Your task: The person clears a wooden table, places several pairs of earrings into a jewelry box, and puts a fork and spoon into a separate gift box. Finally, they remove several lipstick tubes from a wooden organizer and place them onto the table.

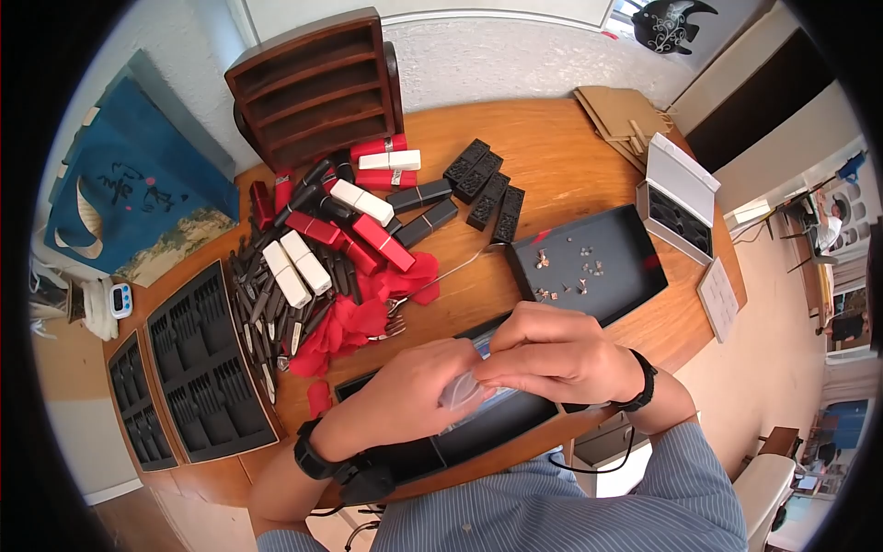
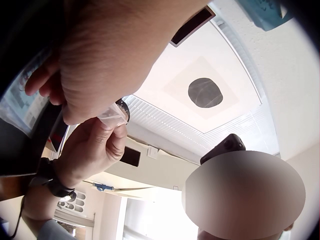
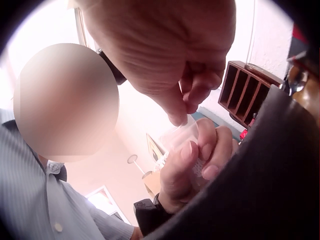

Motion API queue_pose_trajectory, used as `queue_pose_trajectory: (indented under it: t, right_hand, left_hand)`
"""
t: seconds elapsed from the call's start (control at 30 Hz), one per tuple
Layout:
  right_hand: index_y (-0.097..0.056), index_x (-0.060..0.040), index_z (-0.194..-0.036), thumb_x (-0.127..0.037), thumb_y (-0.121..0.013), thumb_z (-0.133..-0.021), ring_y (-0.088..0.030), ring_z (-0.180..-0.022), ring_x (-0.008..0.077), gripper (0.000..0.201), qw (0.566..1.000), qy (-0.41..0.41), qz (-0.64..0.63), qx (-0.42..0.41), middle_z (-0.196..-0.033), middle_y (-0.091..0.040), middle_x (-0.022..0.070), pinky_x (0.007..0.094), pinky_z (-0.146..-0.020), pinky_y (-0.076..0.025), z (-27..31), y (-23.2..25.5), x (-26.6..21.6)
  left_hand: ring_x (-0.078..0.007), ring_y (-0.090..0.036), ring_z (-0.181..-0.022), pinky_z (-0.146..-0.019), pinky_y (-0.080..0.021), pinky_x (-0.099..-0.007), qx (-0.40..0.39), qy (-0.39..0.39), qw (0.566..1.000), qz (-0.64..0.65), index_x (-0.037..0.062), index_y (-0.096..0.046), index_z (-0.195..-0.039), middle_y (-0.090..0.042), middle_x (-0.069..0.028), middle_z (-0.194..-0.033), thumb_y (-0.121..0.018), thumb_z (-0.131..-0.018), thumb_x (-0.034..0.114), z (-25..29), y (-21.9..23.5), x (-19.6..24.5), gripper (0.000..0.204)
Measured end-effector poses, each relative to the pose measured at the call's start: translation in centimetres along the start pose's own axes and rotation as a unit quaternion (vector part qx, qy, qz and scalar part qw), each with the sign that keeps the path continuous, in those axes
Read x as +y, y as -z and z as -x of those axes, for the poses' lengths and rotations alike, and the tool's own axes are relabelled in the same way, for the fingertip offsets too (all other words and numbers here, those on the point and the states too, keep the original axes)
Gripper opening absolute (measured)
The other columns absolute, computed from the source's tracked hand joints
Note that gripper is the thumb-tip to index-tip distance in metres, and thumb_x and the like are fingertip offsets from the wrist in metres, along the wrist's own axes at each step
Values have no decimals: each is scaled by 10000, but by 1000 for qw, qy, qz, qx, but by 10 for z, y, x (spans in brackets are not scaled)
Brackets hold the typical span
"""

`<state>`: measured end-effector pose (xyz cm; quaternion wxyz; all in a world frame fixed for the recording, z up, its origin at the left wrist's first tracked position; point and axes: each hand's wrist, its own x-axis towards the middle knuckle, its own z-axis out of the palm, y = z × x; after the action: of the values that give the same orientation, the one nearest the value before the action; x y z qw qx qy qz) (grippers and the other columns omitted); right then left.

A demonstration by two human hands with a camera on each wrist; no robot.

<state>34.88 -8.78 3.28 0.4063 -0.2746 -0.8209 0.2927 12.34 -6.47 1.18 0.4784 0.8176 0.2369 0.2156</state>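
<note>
My left hand holds a small clear plastic bag in its curled fingers, above the near black tray. From the other side, the thumb and fingers of my right hand pinch the bag's edge. The right wrist view shows the see-through bag between both hands, with small pale bits low in it by the left fingers. A black tray lies just beyond my right hand, with several small coppery and clear pieces scattered inside. Clear plastic with blue print lies below my left hand.
Red, white and black lipstick-like cases are heaped left of centre, near red cloth and a fork. Black foam inserts lie at left. Behind stand a wooden rack, black textured blocks and an opened white box.
</note>
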Motion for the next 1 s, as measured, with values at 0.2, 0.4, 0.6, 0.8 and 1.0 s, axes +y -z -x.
queue_pose_trajectory:
  t: [0.2, 0.4, 0.6, 0.8, 1.0]
  right_hand:
    - [-751, -14, -984, -30, -798, -809, -633, -791, 220, 182, 1000, 0, 18, -5, -905, -648, 84, 332, -659, -497, -3, 2, -3]
    - [-698, -32, -931, -8, -765, -809, -638, -815, 247, 141, 980, -87, 156, 88, -892, -633, 75, 333, -703, -525, -5, 34, -3]
    - [-686, -13, -886, -10, -715, -834, -647, -789, 263, 59, 934, -272, 231, 18, -879, -633, 98, 339, -680, -522, 10, 61, 21]
    - [-685, -22, -920, -47, -723, -828, -638, -845, 336, 103, 935, -261, 227, -82, -906, -615, 119, 406, -733, -518, 13, 52, 31]
    - [-663, -26, -923, -24, -695, -823, -642, -880, 344, 105, 926, -284, 225, -101, -925, -619, 121, 419, -761, -525, 13, 42, 37]
  left_hand:
    - [-342, -612, -773, -668, -478, -412, -5, 2, 1000, -5, 28, -597, -966, -609, -136, -848, -749, -890, 191, 0, 0, 0, 234]
    - [-295, -617, -754, -660, -478, -372, -16, 7, 1000, -12, 47, -633, -904, -617, -98, -836, -768, -871, 157, -1, 3, 3, 177]
    - [-274, -612, -724, -640, -471, -355, -15, 16, 1000, -10, 54, -625, -876, -614, -86, -817, -783, -856, 136, 0, 2, 3, 179]
    - [-276, -620, -721, -641, -473, -353, -17, 11, 1000, -19, 55, -617, -882, -621, -88, -816, -788, -848, 128, -2, 4, 6, 190]
    - [-282, -633, -727, -647, -481, -354, -13, 7, 1000, -25, 49, -613, -880, -628, -94, -817, -790, -842, 120, -1, 3, 4, 195]
